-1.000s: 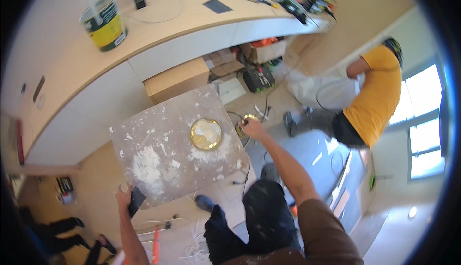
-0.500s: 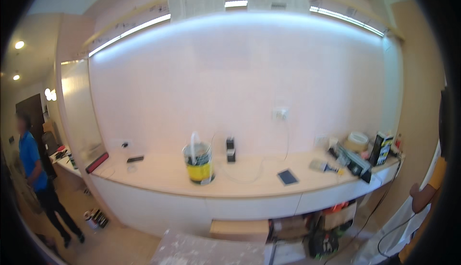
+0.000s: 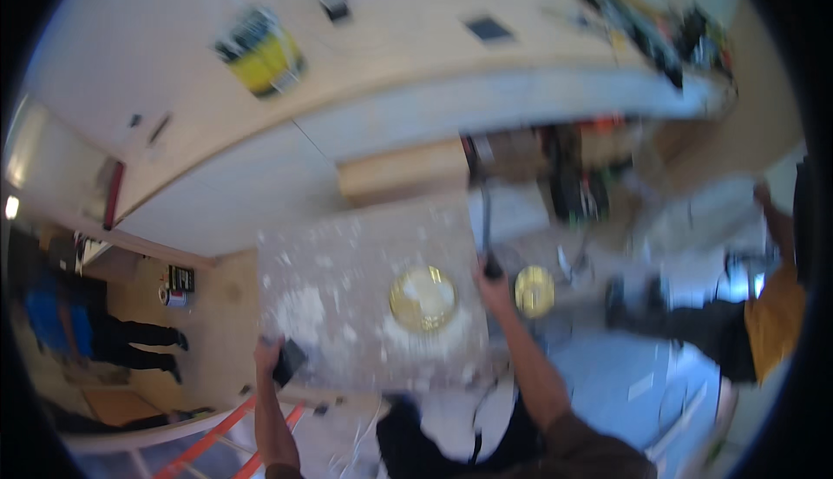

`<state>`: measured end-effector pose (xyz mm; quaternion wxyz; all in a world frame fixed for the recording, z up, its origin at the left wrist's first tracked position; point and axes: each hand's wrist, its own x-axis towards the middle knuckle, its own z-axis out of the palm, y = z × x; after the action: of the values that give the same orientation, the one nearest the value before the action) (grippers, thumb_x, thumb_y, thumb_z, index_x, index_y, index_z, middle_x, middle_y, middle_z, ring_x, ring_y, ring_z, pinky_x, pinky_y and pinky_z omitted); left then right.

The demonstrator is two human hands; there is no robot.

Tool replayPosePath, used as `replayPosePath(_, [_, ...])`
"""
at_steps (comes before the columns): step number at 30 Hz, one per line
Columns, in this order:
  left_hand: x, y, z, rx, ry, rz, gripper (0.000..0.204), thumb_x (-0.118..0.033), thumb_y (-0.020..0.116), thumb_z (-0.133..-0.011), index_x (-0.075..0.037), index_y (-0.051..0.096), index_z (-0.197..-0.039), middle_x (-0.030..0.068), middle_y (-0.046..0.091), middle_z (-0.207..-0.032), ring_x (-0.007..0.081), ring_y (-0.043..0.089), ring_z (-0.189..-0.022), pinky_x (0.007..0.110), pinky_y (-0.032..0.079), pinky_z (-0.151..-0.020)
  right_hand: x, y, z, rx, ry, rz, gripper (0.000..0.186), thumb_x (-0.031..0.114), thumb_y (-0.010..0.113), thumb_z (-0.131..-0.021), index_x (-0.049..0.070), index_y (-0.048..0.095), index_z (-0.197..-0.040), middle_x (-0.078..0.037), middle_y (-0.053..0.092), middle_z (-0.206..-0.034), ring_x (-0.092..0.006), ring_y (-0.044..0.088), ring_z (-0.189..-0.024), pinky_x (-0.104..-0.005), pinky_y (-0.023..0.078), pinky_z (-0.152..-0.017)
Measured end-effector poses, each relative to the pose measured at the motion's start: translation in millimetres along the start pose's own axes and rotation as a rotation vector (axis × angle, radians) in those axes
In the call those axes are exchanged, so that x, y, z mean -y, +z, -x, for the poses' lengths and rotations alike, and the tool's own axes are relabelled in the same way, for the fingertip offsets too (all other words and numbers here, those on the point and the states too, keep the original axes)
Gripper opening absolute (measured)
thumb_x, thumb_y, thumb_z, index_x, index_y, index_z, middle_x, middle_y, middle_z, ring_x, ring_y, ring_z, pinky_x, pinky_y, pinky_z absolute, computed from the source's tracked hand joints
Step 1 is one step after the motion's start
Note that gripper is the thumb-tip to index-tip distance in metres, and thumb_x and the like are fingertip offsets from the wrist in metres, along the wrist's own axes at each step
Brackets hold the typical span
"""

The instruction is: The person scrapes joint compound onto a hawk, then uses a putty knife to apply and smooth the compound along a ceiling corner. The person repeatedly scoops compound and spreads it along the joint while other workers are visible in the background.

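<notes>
A brownish tabletop or board (image 3: 364, 227), spattered with white, lies before me. By its near left corner, my left hand (image 3: 267, 356) is closed on a dark, flat-sided block (image 3: 290, 363); blur hides its exact kind. At the board's right edge, my right hand (image 3: 492, 290) is closed around a dark handle-like thing (image 3: 492, 268). A slim dark strip runs up beyond it, and I cannot tell whether they are one piece. Between my hands, nearer the right, a round gold-coloured tin or lid (image 3: 423, 299) with pale stuff in its middle rests on the board.
Another round gold tin (image 3: 534, 291) sits lower, right of the board. A long counter (image 3: 382, 88) ahead bears a yellow-banded bucket (image 3: 263, 52) and tools (image 3: 638, 32). A person in orange (image 3: 772, 323) is at right, another in blue (image 3: 56, 318) at left. An orange-railed ladder (image 3: 208, 440) lies lower left.
My view has swung down from the wall and counter to the board. Both my hands and forearms, unseen before, now show, as do the gold tins.
</notes>
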<state>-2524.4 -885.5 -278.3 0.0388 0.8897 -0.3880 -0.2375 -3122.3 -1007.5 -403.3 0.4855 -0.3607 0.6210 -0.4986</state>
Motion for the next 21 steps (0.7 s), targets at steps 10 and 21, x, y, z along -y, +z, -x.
replayPosePath(10, [-6.1,-31.1,11.1,0.159,-0.052,0.12,0.085,-0.049,0.073,-0.087,0.01,0.044,-0.141,0.0271,0.058,-0.132,0.0328,0.06,-0.115,0.041,0.047,-0.098,61.9,28.7,-0.9,-0.086,-0.036,-0.187,0.015,0.007,0.063,-0.093,-0.002,0.063,-0.106,-0.004,0.061,-0.084,-0.0088,0.052,-0.082,-0.0253,0.046,-0.079])
replayPosePath(21, [-38.9,-43.9,17.8,0.309,-0.113,0.158,0.08,-0.043,0.071,-0.092,0.008,0.038,-0.146,0.0111,0.064,-0.084,0.0182,0.061,-0.067,0.032,0.047,-0.058,123.4,-9.0,3.4,-0.104,0.005,-0.122,0.013,0.01,0.059,-0.094,-0.001,0.058,-0.102,-0.012,0.052,-0.078,-0.0125,0.045,-0.077,-0.029,0.043,-0.073])
